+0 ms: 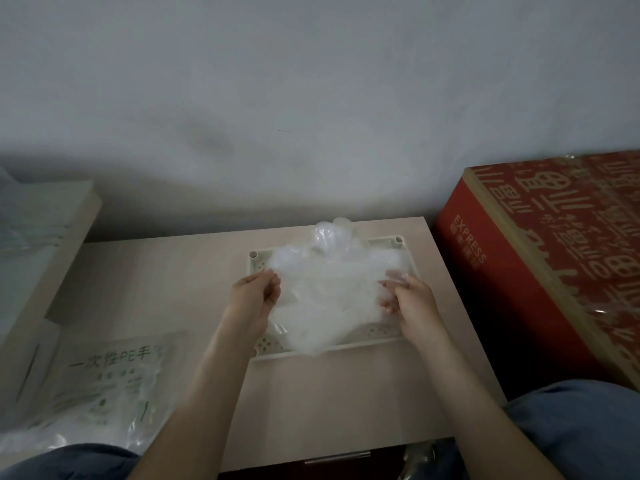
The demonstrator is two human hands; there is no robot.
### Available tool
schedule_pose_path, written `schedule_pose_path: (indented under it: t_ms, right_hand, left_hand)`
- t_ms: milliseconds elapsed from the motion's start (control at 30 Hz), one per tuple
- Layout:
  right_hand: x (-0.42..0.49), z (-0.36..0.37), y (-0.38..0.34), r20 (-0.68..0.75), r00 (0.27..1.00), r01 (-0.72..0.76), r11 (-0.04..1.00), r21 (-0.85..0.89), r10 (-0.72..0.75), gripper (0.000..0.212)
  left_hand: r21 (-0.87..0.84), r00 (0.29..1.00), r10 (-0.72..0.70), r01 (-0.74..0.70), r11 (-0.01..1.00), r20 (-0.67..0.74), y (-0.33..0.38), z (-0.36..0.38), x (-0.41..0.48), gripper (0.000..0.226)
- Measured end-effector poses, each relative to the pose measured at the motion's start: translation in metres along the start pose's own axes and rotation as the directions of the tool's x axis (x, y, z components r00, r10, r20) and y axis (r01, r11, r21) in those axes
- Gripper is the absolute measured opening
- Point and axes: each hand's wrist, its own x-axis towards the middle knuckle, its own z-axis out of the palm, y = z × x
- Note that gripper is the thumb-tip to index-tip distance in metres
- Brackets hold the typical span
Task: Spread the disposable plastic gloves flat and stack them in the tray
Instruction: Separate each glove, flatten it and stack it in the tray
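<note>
1. A thin clear glove point(325, 299) is held just over the tray point(389, 342), which sits on a small table point(346, 393).
2. The left edge of the glove is pinched by the left hand point(258, 292) — its fingers are curled in against the thumb.
3. The right edge is gripped by the right hand point(408, 301). Its fingers are bent round the plastic, and some fingertips are seen through it.
4. The two hands are set apart, so the glove is pulled wide between them. It looks wrinkled and is not flat yet.
5. More plastic is seen in the tray under the glove, and a crumpled lump point(332, 233) sticks up at the far edge. How many gloves are there cannot be told.
6. The step in hand is judged to be the spreading: one glove is being opened out before it is laid down.
7. Next, the glove would need to be pulled smooth, lowered inside the rim of the tray and only then let go.
8. Care is called for, since such light plastic may cling to the fingers or slide off. It may need to be patted down with flat fingers.
9. After that, another glove would have to be picked up — maybe from the lump, or maybe from the packet point(114, 386) that lies well apart to the left.
</note>
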Motion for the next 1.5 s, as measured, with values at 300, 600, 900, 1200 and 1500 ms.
schedule_pose_path:
  t_ms: [300,600,900,1200,1500]
  right_hand:
    - [-0.010,0.001,-0.010,0.187,0.982,0.021,0.999,0.024,-0.026,0.026]
    - [-0.008,-0.003,-0.013,0.217,0.974,0.072,0.997,0.002,-0.070,0.027]
    - [-0.002,-0.013,-0.014,0.136,0.990,0.092,0.922,-0.376,-0.043,0.028]
    - [0.003,-0.014,-0.004,0.042,0.966,0.220,0.727,-0.650,-0.254,0.035]
    - [0.000,-0.006,0.015,0.435,0.755,0.471,-0.055,-0.881,-0.491,0.060]
  left_hand:
    - [0.525,0.918,-0.329,0.173,0.833,0.220,-0.002,0.007,-0.027,0.026]
    - [0.709,0.928,-0.270,0.008,0.705,0.258,0.012,0.006,-0.039,0.007]
    - [0.944,0.918,-0.268,-0.233,0.234,0.293,0.025,0.009,-0.050,0.037]
    - [0.871,0.780,0.396,-0.387,-0.301,0.484,0.000,0.046,-0.079,0.046]
    - [0.614,0.817,-0.127,-0.516,-0.598,0.563,-0.079,0.021,-0.040,0.066]
